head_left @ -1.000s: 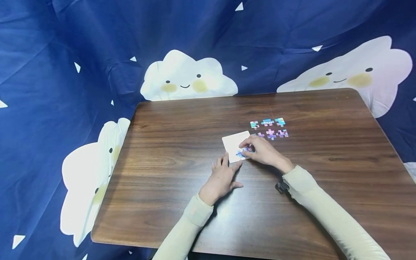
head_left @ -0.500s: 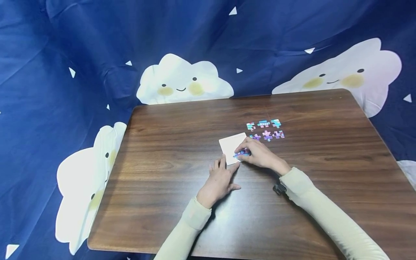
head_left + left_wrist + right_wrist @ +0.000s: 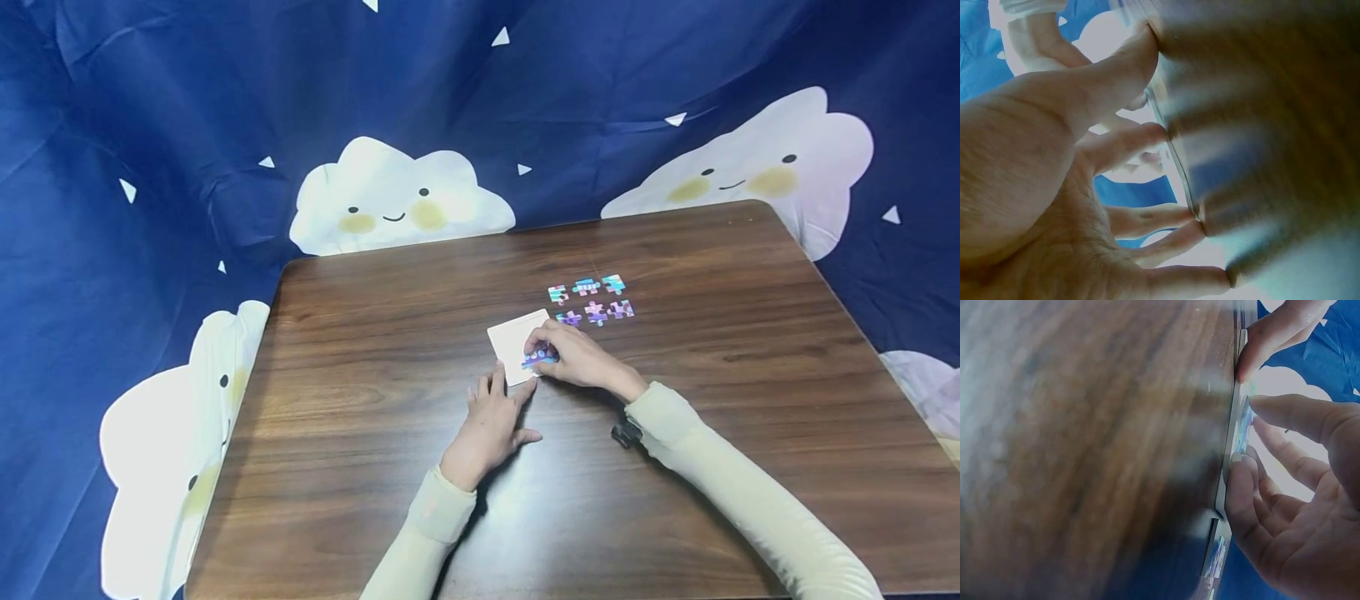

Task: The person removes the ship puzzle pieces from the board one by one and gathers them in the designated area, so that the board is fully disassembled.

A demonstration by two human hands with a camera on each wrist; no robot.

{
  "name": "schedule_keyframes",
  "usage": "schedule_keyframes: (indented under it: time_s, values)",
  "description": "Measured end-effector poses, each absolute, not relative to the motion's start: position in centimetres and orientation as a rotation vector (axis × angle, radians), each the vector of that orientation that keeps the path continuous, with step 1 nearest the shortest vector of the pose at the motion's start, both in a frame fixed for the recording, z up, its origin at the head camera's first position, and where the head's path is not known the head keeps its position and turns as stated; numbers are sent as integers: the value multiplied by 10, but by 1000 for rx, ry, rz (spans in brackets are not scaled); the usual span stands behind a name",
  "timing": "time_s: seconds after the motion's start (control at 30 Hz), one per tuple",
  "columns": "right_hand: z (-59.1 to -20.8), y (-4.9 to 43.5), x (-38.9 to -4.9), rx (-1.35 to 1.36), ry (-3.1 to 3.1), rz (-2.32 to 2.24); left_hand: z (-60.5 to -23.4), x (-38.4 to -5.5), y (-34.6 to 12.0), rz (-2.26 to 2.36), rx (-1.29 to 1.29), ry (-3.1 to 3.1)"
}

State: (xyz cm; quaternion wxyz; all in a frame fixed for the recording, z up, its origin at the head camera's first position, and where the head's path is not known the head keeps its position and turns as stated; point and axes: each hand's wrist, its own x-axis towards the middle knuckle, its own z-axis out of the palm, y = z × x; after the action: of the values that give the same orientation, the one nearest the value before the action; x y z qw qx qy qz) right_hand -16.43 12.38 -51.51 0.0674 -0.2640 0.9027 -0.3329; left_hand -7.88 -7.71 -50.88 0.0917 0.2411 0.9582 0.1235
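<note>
A white square puzzle board lies on the wooden table, a little tilted in the head view. Over its lower right part my right hand pinches a blue and purple jigsaw piece between thumb and fingers. In the right wrist view those fingertips are right at the board's face, around the colourful piece. My left hand rests with spread, fairly straight fingers at the board's near left edge; its thumb points right, off the board. The left wrist view shows the same fingertips touching down.
Beyond the board, to its right, several loose jigsaw pieces lie in two rows. The brown table stands against a blue curtain printed with clouds. A small black device sits under my right cuff.
The head view has swung, so everything sits further left in it. Both hands stay at the board; the pinched jigsaw piece has shifted slightly under my right fingers.
</note>
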Motion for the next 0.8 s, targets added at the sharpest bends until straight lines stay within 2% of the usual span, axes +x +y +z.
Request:
schedule_keyframes:
  time_s: [0.8]
  values:
    - [-512, 128, -165, -748, 2719, -942, -507, -80, -76, 393, 673, 2806]
